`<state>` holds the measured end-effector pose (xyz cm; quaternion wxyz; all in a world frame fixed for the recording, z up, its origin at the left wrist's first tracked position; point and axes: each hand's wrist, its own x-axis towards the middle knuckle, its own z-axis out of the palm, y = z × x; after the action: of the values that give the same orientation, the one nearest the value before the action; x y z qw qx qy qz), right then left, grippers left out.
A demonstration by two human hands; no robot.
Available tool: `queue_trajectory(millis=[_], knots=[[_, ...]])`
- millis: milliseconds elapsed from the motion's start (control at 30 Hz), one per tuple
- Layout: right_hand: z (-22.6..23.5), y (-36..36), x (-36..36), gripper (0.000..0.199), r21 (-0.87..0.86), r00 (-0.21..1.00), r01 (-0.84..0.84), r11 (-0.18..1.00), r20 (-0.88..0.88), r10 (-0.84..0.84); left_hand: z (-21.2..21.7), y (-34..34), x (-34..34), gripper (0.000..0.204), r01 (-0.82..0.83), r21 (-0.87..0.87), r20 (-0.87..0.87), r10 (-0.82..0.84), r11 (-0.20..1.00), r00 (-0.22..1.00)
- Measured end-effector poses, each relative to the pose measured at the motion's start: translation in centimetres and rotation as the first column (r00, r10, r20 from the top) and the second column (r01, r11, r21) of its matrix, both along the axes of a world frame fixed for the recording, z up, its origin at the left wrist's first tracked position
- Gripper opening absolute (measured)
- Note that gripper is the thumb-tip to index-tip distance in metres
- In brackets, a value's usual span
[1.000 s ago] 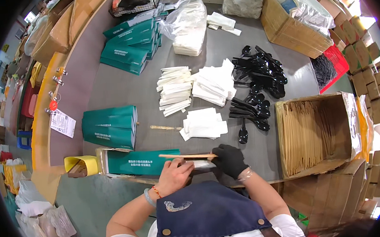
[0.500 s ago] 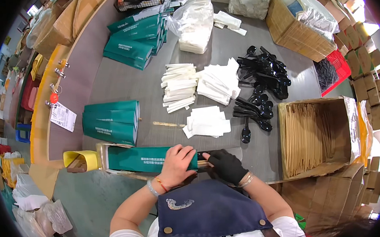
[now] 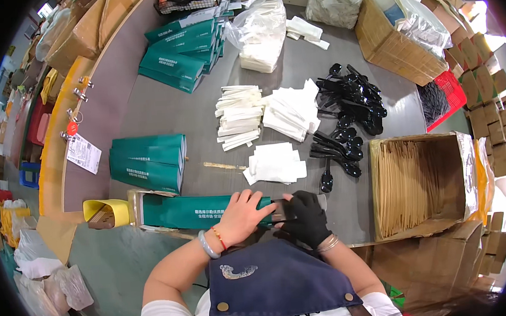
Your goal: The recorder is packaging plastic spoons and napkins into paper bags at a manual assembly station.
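A long green paper sleeve (image 3: 189,211) lies flat along the near edge of the grey table (image 3: 161,108). My left hand (image 3: 240,216), bare with a bracelet at the wrist, presses down on the sleeve's right end. My right hand (image 3: 306,217), in a black glove, is closed at the sleeve's open mouth, gripping its end together with something thin and brown that I cannot make out. Just beyond my hands lies a small pile of white napkin packets (image 3: 275,163), and one wooden stick (image 3: 224,166) rests on the table to its left.
Black plastic spoons (image 3: 350,116) are heaped to the right, white wrapped packets (image 3: 264,113) in the middle. Green sleeves stand stacked at left (image 3: 147,160) and at the back (image 3: 184,54). An open carton of brown paper bags (image 3: 416,185) stands right. A yellow tape dispenser (image 3: 105,212) sits left.
The thin wooden stick that lay across the sleeve's top has gone out of sight at its mouth. Both hands have closed in on the sleeve's right end.
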<state>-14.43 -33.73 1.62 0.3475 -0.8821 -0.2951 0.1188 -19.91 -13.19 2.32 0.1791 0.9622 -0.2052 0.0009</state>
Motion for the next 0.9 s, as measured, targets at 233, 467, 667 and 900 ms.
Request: queue_trajectory(millis=[233, 467, 667, 900], knots=[[3.0, -1.7, 1.7, 0.062, -0.268, 0.959, -0.074, 0.961, 0.244, 0.142, 4.3, 1.3, 2.4, 0.039, 0.155, 0.129, -0.24, -0.121, 0.98, 0.963], [3.5, -5.1, 2.1, 0.065, -0.186, 0.959, 0.152, 0.971, 0.265, -0.099, 3.8, 11.8, 2.4, 0.045, -0.352, 0.326, 0.24, 0.284, 0.878, 0.928], [3.8, -3.5, 1.1, 0.06, -0.275, 0.979, 0.036, 0.961, 0.202, 0.022, -3.3, 2.0, -3.6, 0.096, -0.683, -0.074, -0.121, 0.673, 0.726, 0.729], [3.6, -3.1, 1.6, 0.062, -0.356, 0.983, -0.123, 0.926, 0.087, 0.164, -3.9, 3.0, -3.3, 0.102, -0.679, -0.195, -0.211, 0.646, 0.708, 0.734]])
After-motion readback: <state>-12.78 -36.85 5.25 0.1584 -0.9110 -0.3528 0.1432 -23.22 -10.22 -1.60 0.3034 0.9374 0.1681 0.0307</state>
